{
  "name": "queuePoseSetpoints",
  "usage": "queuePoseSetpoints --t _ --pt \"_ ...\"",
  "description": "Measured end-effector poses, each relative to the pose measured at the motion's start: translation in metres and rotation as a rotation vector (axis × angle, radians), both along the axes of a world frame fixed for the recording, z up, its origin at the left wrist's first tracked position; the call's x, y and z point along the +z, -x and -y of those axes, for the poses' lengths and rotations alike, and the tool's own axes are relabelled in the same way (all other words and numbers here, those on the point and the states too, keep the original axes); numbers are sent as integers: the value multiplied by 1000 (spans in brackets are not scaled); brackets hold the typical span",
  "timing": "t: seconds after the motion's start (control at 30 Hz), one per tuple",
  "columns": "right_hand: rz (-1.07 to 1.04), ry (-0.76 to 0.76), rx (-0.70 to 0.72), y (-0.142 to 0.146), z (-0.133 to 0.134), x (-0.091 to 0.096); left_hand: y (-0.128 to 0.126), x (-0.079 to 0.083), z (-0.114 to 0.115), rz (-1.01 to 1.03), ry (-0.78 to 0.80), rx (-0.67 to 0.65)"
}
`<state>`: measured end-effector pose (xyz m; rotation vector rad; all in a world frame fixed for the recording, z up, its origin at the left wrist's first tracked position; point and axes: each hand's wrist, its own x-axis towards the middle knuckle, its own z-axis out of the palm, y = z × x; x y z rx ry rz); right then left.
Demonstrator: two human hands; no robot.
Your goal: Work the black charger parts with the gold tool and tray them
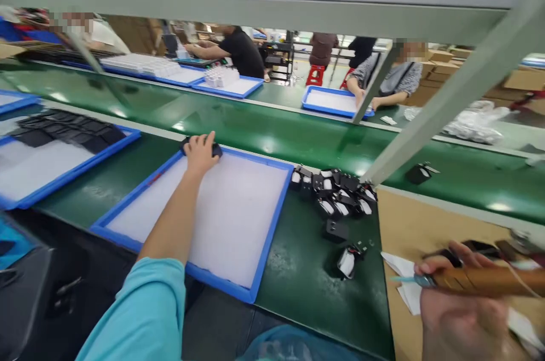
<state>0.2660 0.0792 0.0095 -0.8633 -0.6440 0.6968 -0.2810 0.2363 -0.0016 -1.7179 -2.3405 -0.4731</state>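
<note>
My left hand point(200, 155) reaches to the far left corner of a white-lined blue tray point(238, 222), its fingers curled over a black block-shaped housing point(217, 150). This housing resembles the black plug adapters nearby, though the hand covers most of it. On the right, my right hand point(464, 310) is wrapped around an orange cylindrical tool point(481, 281) with a thin pale-blue tip pointing left; blur hides its exact kind. Between the hands, several black plug adapters point(340, 193) with white patches lie piled beside the tray. A single adapter point(347, 263) sits nearer me.
Brown cardboard point(409, 219) lies under my right hand, with white paper point(409, 296) on it. Another blue tray point(63, 173) holds black parts at left. A slanted metal post point(447, 88) and overhead shelf point(255, 3) frame the green conveyor point(238, 122). People work beyond it.
</note>
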Motion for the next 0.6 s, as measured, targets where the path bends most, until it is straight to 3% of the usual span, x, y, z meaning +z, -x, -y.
queuePoseSetpoints --t 0.17,0.3,0.4,0.47,0.53,0.6 --pt "131 -83 57 12 11 11 4 -2 0 -27 -160 -20" --pt "170 -105 39 6 19 7 -20 33 1 158 -256 -118" --pt "199 -102 59 2 24 7 -66 68 17 374 -286 -312" --pt "196 -82 81 0 26 7 -106 84 36 400 -323 -445" --pt "193 -65 90 -2 28 7 -148 89 61 463 -273 -618" --pt "197 -68 90 -3 29 7 -186 84 89 555 -123 -774"
